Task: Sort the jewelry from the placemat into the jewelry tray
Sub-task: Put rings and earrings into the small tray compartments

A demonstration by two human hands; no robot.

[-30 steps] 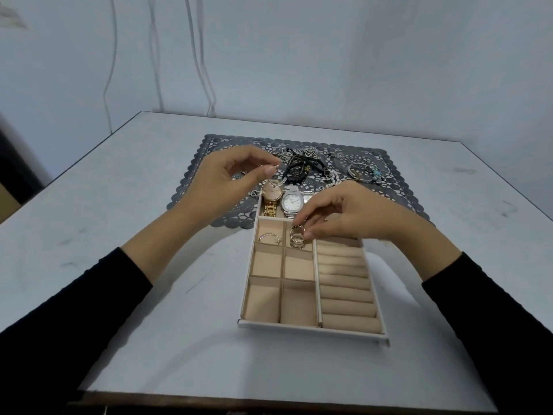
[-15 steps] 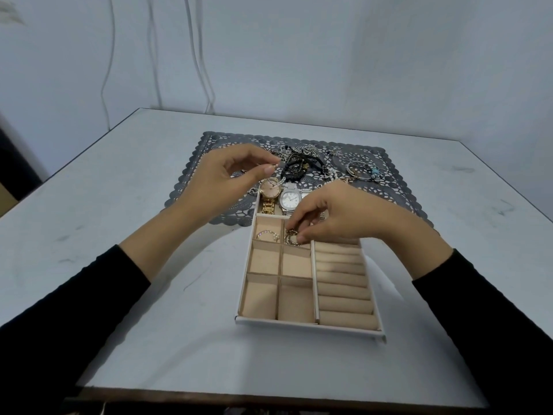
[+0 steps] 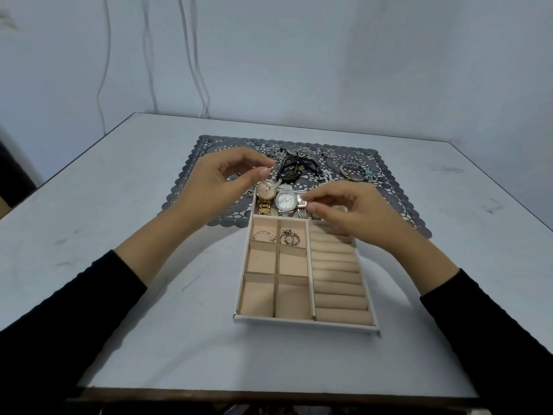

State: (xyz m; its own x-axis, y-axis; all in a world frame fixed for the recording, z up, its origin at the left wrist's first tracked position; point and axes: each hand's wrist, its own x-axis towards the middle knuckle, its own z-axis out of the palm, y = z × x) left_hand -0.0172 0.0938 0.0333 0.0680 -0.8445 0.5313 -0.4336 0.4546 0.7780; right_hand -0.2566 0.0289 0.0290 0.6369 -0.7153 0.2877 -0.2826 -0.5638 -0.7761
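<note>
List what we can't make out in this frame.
- Head view: what the left hand pinches; something thin and shiny, too small to identify.
- Third watch in the jewelry tray: its face is covered by the right hand.
- Far end of the ring rolls: hidden under the right hand.
- Dark tangle on the placemat: pieces overlap, count unclear.
</note>
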